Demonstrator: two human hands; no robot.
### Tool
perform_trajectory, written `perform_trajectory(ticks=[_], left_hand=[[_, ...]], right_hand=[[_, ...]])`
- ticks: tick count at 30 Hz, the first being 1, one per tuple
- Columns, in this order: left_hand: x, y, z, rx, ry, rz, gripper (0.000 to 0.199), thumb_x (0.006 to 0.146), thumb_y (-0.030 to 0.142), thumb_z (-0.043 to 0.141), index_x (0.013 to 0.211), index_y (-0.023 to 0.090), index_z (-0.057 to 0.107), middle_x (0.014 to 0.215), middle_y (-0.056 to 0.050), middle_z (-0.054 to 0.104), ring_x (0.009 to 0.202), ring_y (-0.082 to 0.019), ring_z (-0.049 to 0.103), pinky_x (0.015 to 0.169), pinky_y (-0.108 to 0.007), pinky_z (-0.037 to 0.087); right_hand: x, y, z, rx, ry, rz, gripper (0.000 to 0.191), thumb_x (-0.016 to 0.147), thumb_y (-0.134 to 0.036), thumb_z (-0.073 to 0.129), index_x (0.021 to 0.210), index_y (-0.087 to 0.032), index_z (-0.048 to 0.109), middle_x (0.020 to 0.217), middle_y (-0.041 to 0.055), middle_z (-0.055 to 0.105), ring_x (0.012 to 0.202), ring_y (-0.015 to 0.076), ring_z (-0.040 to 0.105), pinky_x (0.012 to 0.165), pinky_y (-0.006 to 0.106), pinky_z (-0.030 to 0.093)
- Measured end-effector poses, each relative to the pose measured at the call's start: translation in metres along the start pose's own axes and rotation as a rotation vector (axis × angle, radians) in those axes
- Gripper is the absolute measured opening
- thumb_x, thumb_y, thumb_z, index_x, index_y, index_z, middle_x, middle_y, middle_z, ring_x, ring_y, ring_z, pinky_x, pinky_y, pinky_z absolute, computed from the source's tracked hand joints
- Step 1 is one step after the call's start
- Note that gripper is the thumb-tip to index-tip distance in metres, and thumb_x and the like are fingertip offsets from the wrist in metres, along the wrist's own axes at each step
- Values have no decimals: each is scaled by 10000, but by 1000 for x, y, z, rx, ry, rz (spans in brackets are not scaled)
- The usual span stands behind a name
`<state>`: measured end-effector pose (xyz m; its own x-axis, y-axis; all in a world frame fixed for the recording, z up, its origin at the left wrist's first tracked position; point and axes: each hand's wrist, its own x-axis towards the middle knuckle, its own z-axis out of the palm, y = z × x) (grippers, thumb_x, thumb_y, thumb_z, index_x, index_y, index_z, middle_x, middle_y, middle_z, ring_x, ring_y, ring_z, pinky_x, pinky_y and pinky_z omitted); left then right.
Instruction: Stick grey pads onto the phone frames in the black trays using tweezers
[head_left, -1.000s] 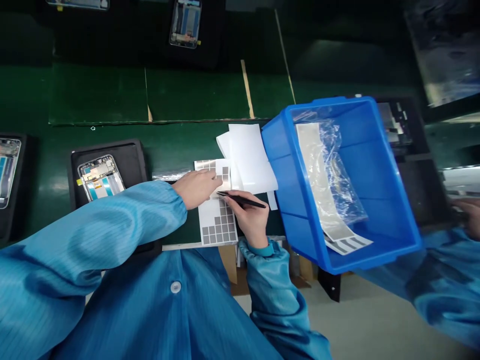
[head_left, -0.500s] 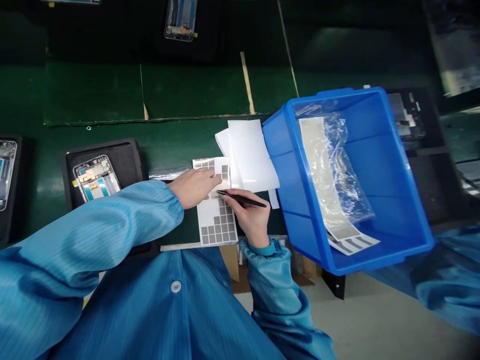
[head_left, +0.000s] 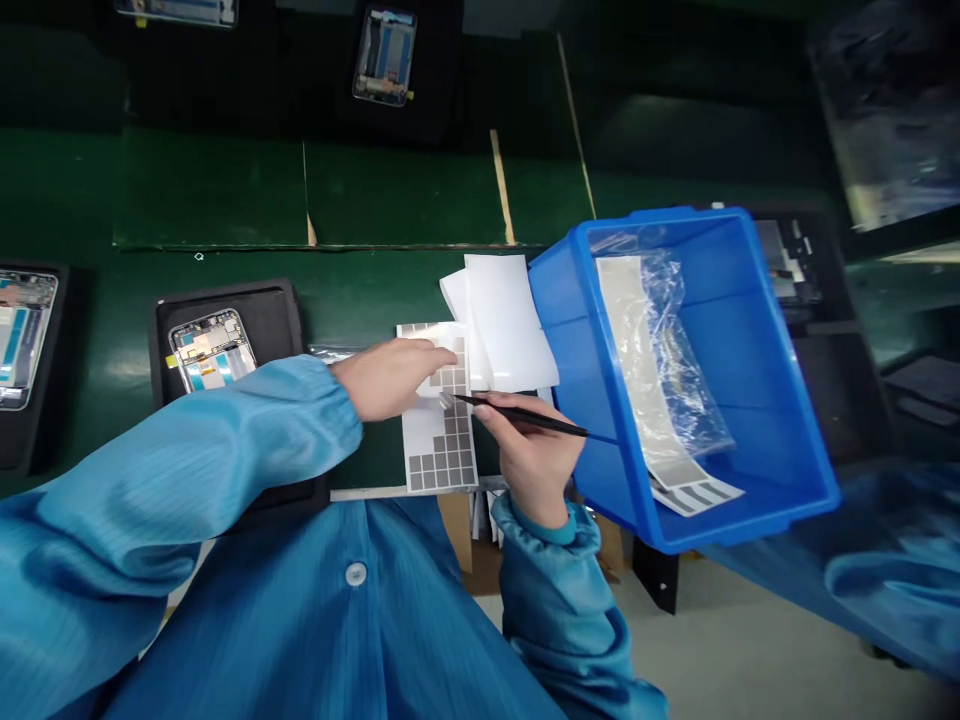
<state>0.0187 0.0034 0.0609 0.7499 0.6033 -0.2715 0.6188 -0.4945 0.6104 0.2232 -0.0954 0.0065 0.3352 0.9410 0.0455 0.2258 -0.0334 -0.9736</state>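
A white sheet of small grey square stickers (head_left: pixel 441 470) lies at the bench's front edge, with gaps where squares are gone. My left hand (head_left: pixel 394 378) rests across its upper part, fingers stretched out and holding the sheet down. In my right hand (head_left: pixel 541 462) is a pair of black tweezers (head_left: pixel 532 415), gripped like a pen, its tips pointing left over the middle of the sheet. A small pale piece shows at the tips; whether they pinch it I cannot tell. Left of my forearm, an opened phone (head_left: pixel 214 350) sits in a black foam tray (head_left: pixel 279 318), partly hidden by my sleeve.
White backing sheets (head_left: pixel 506 320) lie behind the sticker sheet. To their right, a blue bin (head_left: pixel 589 330) holds sticker strips and clear plastic film. More opened phones stand at the far left (head_left: pixel 22 335) and at the back (head_left: pixel 384 57). Another person's blue sleeve (head_left: pixel 892 560) shows at the right.
My right hand has drawn the tweezers to the right and slightly down over the sheet. My left hand stays on the sheet. The camera view has shifted slightly.
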Motion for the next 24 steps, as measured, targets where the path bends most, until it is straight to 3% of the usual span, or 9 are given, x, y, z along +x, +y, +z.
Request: perform_trajectory(ticks=[5,9,13,16,24], left_hand=[[-38,11,-31,-288,279,114,214,862,213,683,1073,177,698,1032,-37,736,944,-171,685,866,-289,533],[-51,4,-32,-427,490,177,161,887,180,645,1035,170,709,1012,-44,722,919,-145,668,836,-261,531],[-60,-6,-29,-369,469,31,128,834,261,732,932,178,735,879,-22,708,791,-144,641,728,-261,510],[-73,-10,-30,-373,433,-30,61,844,192,685,821,187,741,814,-4,713,723,-126,627,697,-251,493],[-118,-29,-31,-442,521,-122,98,823,152,656,753,182,718,714,25,655,617,-86,551,619,-227,438]], right_hand=[[-4,-25,16,58,-75,-53,168,699,-217,884,823,-247,774,827,15,801,765,218,779,708,350,661],[-3,-38,31,93,-29,-105,180,700,-188,883,826,-243,767,822,7,794,763,197,772,743,339,653],[-3,-53,41,121,-35,-137,176,710,-208,880,829,-251,757,822,4,788,778,204,773,756,355,657],[-7,-63,50,115,-60,-155,180,712,-217,882,835,-266,760,824,8,785,781,211,770,755,370,666],[-13,-73,85,143,-193,-39,177,728,-276,876,859,-260,759,859,30,782,797,226,777,698,356,676]])
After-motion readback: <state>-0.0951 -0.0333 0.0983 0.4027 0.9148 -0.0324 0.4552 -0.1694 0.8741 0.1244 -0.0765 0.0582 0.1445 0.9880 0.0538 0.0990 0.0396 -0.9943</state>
